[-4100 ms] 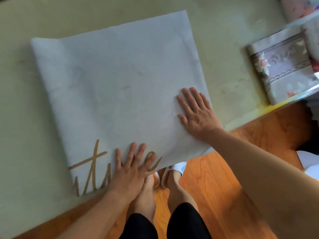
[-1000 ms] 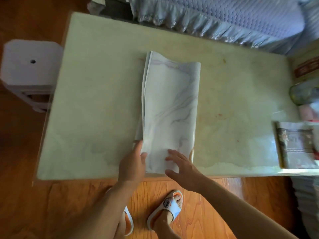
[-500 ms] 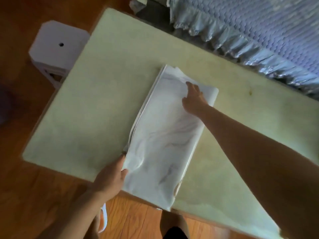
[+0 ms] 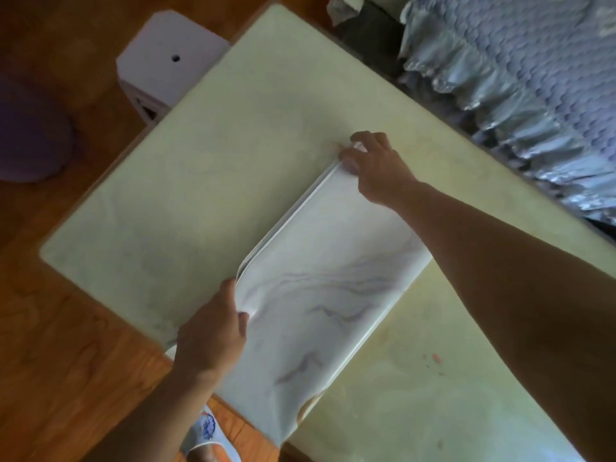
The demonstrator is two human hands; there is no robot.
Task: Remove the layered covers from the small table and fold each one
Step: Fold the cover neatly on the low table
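Folded cover (image 4: 320,295) on bench (image 4: 200,181), long axis near-to-far; right hand (image 4: 376,168) pinches far corner, left hand (image 4: 213,335) grips near-left edge.

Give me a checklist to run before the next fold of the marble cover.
1. Left hand grips the cover's near left edge: ok.
2. Right hand pinches the far corner: ok.
3. Layers along the left edge lined up: ok, a slight gap shows.
4. Cover fully on the table: not ok, its near end overhangs.
5. Table bare beside the cover: ok.
6. Underside flat: cannot tell.
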